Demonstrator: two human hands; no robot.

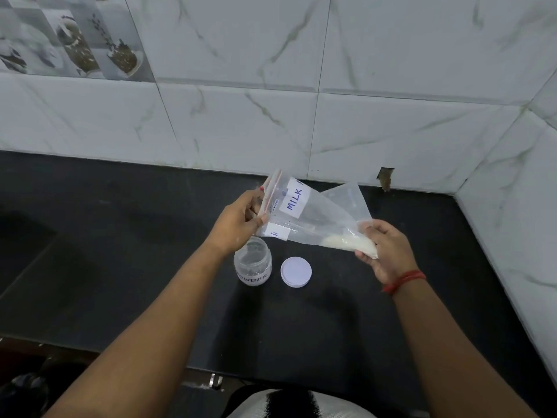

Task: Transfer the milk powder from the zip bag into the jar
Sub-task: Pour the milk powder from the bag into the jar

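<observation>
On the counter point(120, 267) we find the jar point(253, 263), the lid point(296, 272) just right of it. Above both, the zip bag point(313, 218) between left hand point(238, 220) and right hand point(385, 251); milk powder point(349, 244) apparently pooled in its right corner.

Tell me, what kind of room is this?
Probably a home kitchen: a dark stone counter runs along marble-look wall tiles, one decorative tile shows food, and a labelled powder jar stands open.
</observation>
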